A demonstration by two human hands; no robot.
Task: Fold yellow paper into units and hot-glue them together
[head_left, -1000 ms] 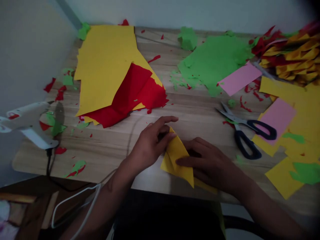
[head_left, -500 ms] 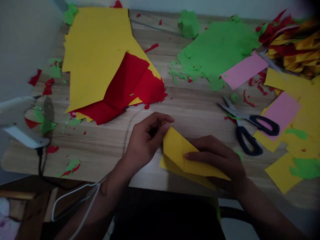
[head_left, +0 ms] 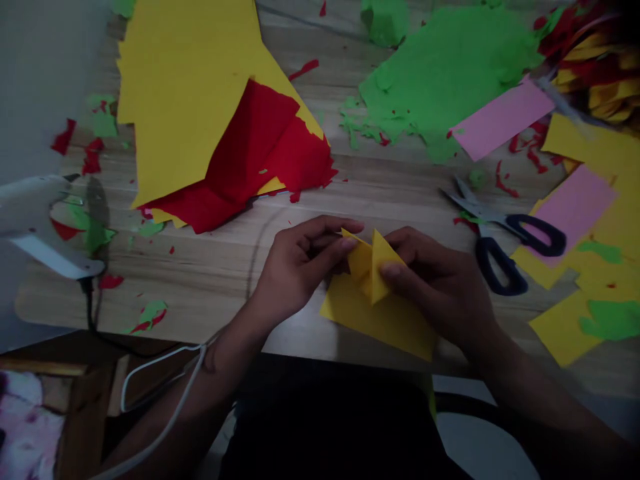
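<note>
Between my hands is a folded piece of yellow paper (head_left: 381, 270), its right part raised into a pointed flap. My left hand (head_left: 310, 263) pinches its upper left corner between thumb and fingers. My right hand (head_left: 437, 277) grips the raised flap, thumb on the near side and fingers hidden behind. Beneath lies another flat yellow sheet (head_left: 370, 321) at the table's front edge; I cannot tell whether it is joined to the folded piece. Scissors (head_left: 493, 230) with dark blue handles lie partly spread to the right of my right hand.
A white glue gun (head_left: 47, 227) stands at the left, its cord hanging off the wooden table (head_left: 210, 280). Yellow sheets (head_left: 185, 87) with red paper (head_left: 260, 160) lie back left, green paper (head_left: 445, 87) back right. Pink strips (head_left: 503, 123) and scraps surround them.
My right hand has shifted up and left, turning the paper's right part into an upright flap. My left hand keeps its pinch. The whole view has tilted slightly downward.
</note>
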